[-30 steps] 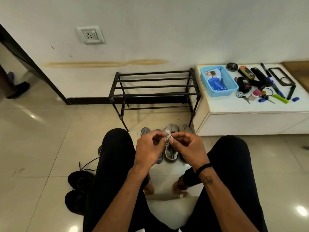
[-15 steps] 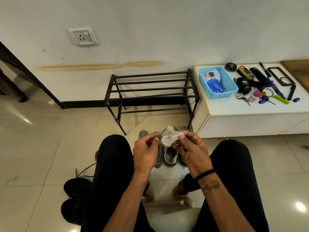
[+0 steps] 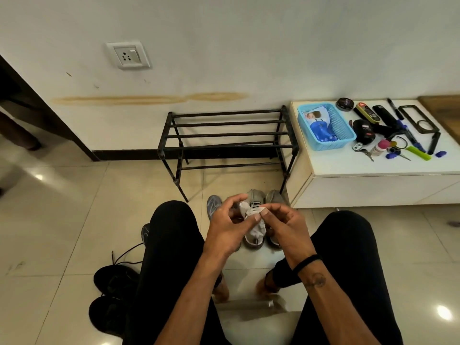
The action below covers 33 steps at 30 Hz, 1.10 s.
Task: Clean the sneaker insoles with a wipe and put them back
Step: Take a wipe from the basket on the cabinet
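A crumpled white wipe hangs between my two hands, above my knees. My left hand pinches its left side with thumb and fingers. My right hand pinches its upper right corner. Below them on the floor stand two grey sneakers, side by side, partly hidden by my hands. A grey insole lies flat on the tiles to the left of the sneakers. Another dark insole end shows beside my left knee.
A black metal shoe rack stands against the wall. To its right a low white cabinet holds a blue basket with a wipes pack, polish tins, brushes and pens. Black shoes lie at my left.
The wipe has gone from a tight twist between my fingertips to a looser, partly spread piece hanging down. My hands have drawn slightly apart and lower.
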Each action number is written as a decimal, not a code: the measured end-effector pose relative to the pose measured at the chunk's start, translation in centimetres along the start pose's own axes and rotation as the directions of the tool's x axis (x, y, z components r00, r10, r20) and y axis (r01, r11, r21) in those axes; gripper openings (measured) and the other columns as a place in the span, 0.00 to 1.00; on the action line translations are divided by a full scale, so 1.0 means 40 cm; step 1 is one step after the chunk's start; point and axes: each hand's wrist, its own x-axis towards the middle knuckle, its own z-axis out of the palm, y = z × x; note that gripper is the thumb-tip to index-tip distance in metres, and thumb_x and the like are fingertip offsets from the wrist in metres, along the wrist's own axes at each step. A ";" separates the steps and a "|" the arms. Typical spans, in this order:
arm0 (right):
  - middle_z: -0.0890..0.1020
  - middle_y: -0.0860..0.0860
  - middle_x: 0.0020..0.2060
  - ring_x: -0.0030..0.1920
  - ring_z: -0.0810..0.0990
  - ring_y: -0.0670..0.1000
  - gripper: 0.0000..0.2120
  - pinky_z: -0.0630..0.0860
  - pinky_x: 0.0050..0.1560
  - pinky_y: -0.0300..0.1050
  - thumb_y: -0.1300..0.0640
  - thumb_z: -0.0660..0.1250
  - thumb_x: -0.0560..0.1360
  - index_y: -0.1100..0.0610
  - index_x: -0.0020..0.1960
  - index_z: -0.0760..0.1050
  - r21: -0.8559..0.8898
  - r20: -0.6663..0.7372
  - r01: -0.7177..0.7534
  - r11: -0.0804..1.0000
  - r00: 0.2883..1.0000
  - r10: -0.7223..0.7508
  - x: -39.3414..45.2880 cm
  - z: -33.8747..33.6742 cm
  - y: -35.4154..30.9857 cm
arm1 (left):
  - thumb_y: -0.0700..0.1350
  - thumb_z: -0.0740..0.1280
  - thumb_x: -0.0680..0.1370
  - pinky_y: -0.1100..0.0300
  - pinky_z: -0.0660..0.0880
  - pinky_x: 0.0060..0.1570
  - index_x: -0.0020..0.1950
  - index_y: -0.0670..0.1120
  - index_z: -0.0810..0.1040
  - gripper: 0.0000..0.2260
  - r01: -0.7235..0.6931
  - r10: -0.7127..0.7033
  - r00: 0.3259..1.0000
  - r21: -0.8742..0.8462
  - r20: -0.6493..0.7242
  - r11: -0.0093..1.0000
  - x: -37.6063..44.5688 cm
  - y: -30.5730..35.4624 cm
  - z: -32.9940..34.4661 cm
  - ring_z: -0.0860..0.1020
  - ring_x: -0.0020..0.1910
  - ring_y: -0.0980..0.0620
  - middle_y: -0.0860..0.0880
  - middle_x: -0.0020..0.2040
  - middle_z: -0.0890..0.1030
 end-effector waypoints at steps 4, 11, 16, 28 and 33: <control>0.86 0.57 0.43 0.35 0.82 0.51 0.05 0.80 0.35 0.39 0.62 0.69 0.78 0.62 0.53 0.81 0.097 -0.021 -0.041 0.994 0.999 0.043 0.004 0.002 0.006 | 0.44 0.78 0.75 0.49 0.84 0.53 0.63 0.54 0.82 0.18 0.010 -0.008 0.998 0.020 -0.067 1.000 0.005 -0.001 -0.011 0.86 0.49 0.55 0.51 0.50 0.87; 0.86 0.57 0.43 0.38 0.84 0.53 0.07 0.84 0.46 0.56 0.57 0.74 0.76 0.56 0.52 0.81 -0.174 0.000 0.036 0.984 0.999 -0.036 0.012 -0.005 0.030 | 0.43 0.75 0.77 0.62 0.82 0.50 0.58 0.48 0.86 0.10 0.036 -0.049 0.970 -0.060 -0.239 0.998 0.000 0.012 -0.027 0.85 0.47 0.61 0.52 0.50 0.87; 0.82 0.42 0.48 0.45 0.83 0.44 0.18 0.82 0.44 0.39 0.50 0.79 0.70 0.47 0.57 0.78 -0.496 0.035 0.220 0.840 0.972 -0.234 -0.003 0.003 0.029 | 0.46 0.74 0.78 0.71 0.79 0.46 0.58 0.49 0.86 0.09 -0.079 0.122 0.973 0.216 -0.195 0.973 -0.015 0.008 -0.024 0.84 0.47 0.66 0.56 0.48 0.87; 0.85 0.62 0.50 0.51 0.85 0.62 0.06 0.84 0.44 0.48 0.60 0.71 0.77 0.62 0.51 0.77 0.361 -0.221 -0.061 0.931 0.964 0.149 0.024 -0.013 0.023 | 0.44 0.69 0.82 0.57 0.82 0.53 0.55 0.43 0.83 0.06 0.140 -0.210 0.958 -0.322 -0.196 0.936 -0.006 0.017 -0.022 0.85 0.46 0.50 0.46 0.46 0.88; 0.87 0.56 0.45 0.47 0.86 0.57 0.07 0.82 0.41 0.46 0.60 0.73 0.76 0.58 0.54 0.79 0.078 -0.203 0.022 0.997 0.979 -0.006 0.016 -0.029 0.011 | 0.57 0.74 0.77 0.58 0.81 0.55 0.58 0.51 0.83 0.15 0.190 -0.209 0.975 -0.195 -0.081 0.962 -0.006 0.027 -0.025 0.84 0.52 0.53 0.50 0.52 0.87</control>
